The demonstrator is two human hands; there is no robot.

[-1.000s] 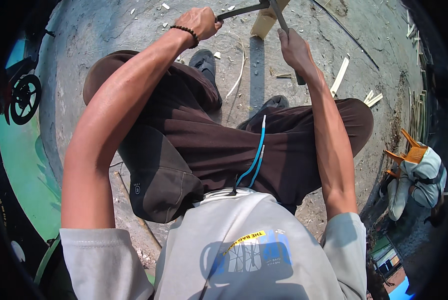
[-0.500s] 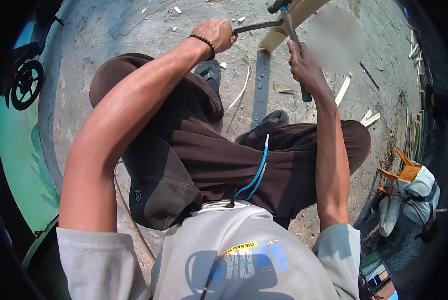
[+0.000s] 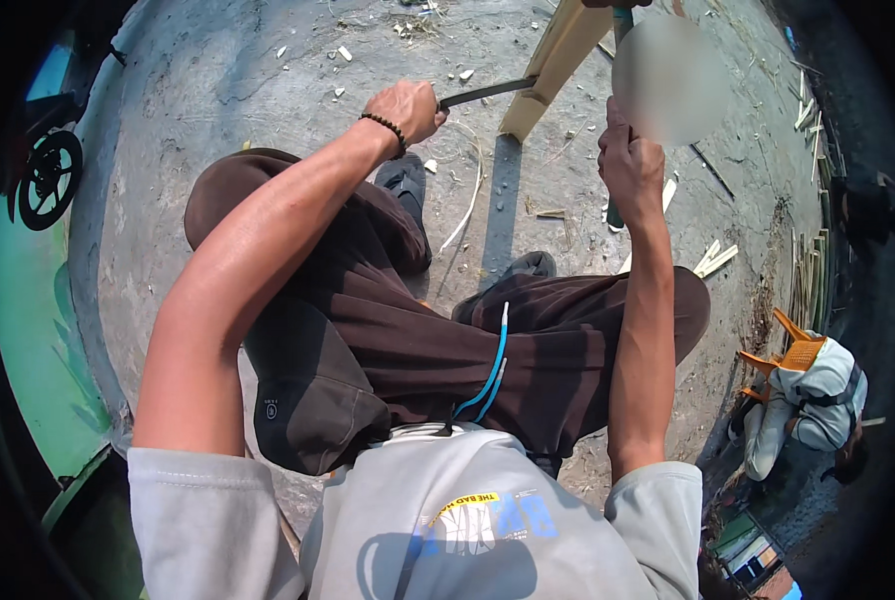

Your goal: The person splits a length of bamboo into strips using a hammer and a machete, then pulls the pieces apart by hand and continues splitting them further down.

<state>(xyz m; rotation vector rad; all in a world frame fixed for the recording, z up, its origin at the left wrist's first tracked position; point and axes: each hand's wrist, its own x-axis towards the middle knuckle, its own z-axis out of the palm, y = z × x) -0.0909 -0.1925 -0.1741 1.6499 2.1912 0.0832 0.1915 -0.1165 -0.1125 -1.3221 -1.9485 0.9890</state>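
My left hand (image 3: 405, 110) is closed round the grip of a knife with a long dark blade (image 3: 488, 92). The blade's far end meets the side of an upright pale piece of wood or bamboo (image 3: 550, 72) at a darker band. To the right of that piece, my right hand (image 3: 632, 160) is wrapped round a hammer (image 3: 614, 214) with a green grip. The hammer stands raised, its head at the top edge of the picture and mostly cut off. A round blurred patch covers part of its shaft and the area beside it.
Chips and pale strips (image 3: 716, 260) lie on the concrete floor (image 3: 298, 100). Long slats (image 3: 810, 275) line the right side. Another person (image 3: 818, 395) sits by an orange chair (image 3: 801, 352) at the lower right. A wheel (image 3: 51, 180) stands at the left.
The hammer has swung up and away from the blade, with my right hand moving up and slightly right. My left hand and the knife sit lower and further left in view, the blade still against the piece.
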